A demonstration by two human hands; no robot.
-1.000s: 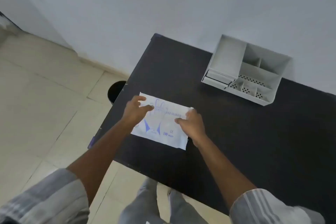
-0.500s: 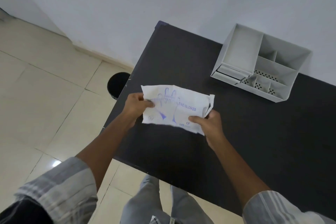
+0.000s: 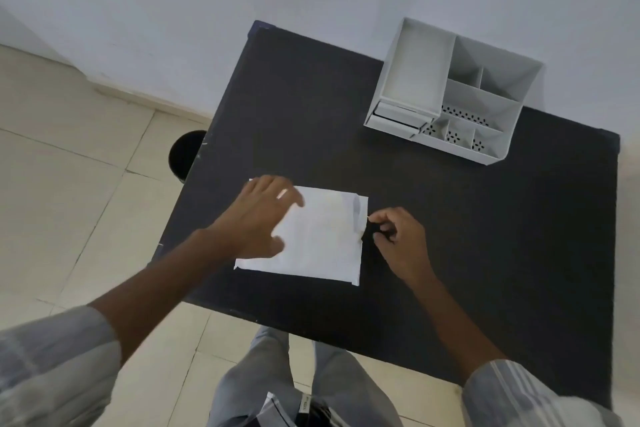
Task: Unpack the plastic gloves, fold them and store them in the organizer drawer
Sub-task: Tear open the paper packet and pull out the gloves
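The white glove packet (image 3: 318, 239) lies flat on the black table (image 3: 467, 236), plain side up. My left hand (image 3: 263, 215) rests spread on the packet's left part, fingers apart. My right hand (image 3: 398, 236) is at the packet's right edge, thumb and forefinger pinched at that edge. The grey organizer (image 3: 450, 90) stands at the table's far right, with open compartments and two small drawers (image 3: 398, 118) at its front left, slightly pulled out.
A white wall runs behind the table. A black round bin (image 3: 183, 152) stands on the tiled floor by the table's left edge. My legs are at the table's near edge.
The packet was lifted off the table with both hands, turned over and laid back down plain side up. My left hand now presses it flat; my right moved to its right edge.
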